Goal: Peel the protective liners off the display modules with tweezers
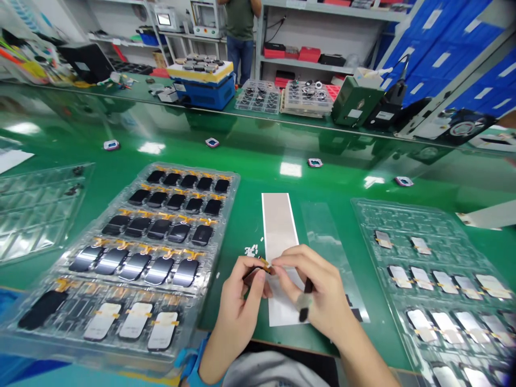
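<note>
Above the lower end of a white paper strip point(278, 215), both hands meet at a small display screen. My left hand point(242, 290) is closed around the dark-edged screen point(253, 271), which my fingers partly cover. An orange flex cable point(265, 262) sticks out from it towards the right. With thumb and forefinger pinched, my right hand point(316, 285) touches the cable's end; any small piece between the tips is too small to make out. A dark slim tool point(305, 306) is tucked in its palm. Small white bits point(252, 250) lie left of the strip.
A clear tray point(226, 215) with rows of dark screens stands left; another tray point(363, 215) holding silver-backed screens is right. Clear film point(322, 226) lies beside the strip. A raised glass shelf edge point(282, 119) crosses behind. A person point(241, 32) stands at the back.
</note>
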Available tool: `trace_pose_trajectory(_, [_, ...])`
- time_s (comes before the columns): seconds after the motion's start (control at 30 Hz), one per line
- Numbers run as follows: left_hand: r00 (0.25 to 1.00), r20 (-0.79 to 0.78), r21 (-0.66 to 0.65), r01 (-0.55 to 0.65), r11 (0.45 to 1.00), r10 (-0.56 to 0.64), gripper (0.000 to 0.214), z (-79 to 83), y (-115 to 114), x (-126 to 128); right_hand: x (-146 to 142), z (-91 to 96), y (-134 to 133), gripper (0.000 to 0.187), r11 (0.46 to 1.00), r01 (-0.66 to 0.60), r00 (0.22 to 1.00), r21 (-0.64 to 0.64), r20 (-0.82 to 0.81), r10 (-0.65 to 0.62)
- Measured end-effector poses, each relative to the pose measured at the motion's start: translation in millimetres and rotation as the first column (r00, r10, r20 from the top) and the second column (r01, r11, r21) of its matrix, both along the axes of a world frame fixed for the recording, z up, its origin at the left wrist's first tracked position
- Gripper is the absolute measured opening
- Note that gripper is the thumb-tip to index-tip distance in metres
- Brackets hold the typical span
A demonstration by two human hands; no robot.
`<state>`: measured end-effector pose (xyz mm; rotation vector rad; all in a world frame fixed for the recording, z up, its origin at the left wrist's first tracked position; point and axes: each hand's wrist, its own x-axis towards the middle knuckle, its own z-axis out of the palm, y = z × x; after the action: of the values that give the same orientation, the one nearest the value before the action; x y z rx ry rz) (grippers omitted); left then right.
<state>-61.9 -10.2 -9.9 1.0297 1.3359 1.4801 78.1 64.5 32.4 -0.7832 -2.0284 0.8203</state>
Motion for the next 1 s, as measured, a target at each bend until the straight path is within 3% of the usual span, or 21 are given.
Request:
trace_pose_trajectory(0.13, [0.998,-0.044,0.029,-0.036,0.999,0.037,0.013,0.8,1.7,-0.8,1.8,-10.5,0.0,0.018,0.984,-0.045,0.991,0.172,0.134,0.022])
trace_pose_trajectory(0.37, [0.991,-0.122,0.007,-0.059,0.998,0.06,0.012,0.5,3.5,-0.9,4.5,-13.6,-0.2,0.019,0.973,-0.1,0.97,0.207,0.238,0.049])
trace_pose_trajectory(0.47, [0.991,-0.111,-0.021,-0.077,0.997,0.074,0.013,2.3,2.3,0.4,2.0,-13.8,-1.1,0.017,0.969,-0.036,0.978,0.243,0.207,-0.016])
trace_pose_trajectory(0.57, [0.999,-0.024,-0.037,-0.031,0.999,0.03,0.017,3.2,0.0,0.7,-1.2,-13.2,-0.6,0.017,0.993,0.077,0.993,0.089,0.078,-0.084])
trace_pose_trajectory(0.67, [0.997,0.083,-0.03,0.004,1.0,-0.001,0.023,3.6,-2.5,0.3,-3.3,-11.9,1.6,0.017,0.977,0.027,1.0,-0.212,0.014,-0.024])
trace_pose_trajectory(0.8, [0.987,0.156,-0.044,0.043,0.998,-0.036,0.026,3.0,-4.7,1.0,-5.8,-11.9,4.7,0.018,0.866,-0.026,0.999,-0.499,-0.034,0.011])
trace_pose_trajectory(0.9, [0.986,0.162,-0.074,0.048,0.996,-0.035,0.025,1.1,-4.9,2.0,-7.9,-9.9,5.5,0.028,0.7,-0.121,0.987,-0.704,-0.163,0.007])
trace_pose_trajectory(1.0, [0.991,0.13,-0.083,0.051,0.995,-0.04,0.023,-0.6,-4.3,1.7,-8.8,-6.2,5.3,0.033,0.534,-0.304,0.947,-0.789,-0.313,0.077])
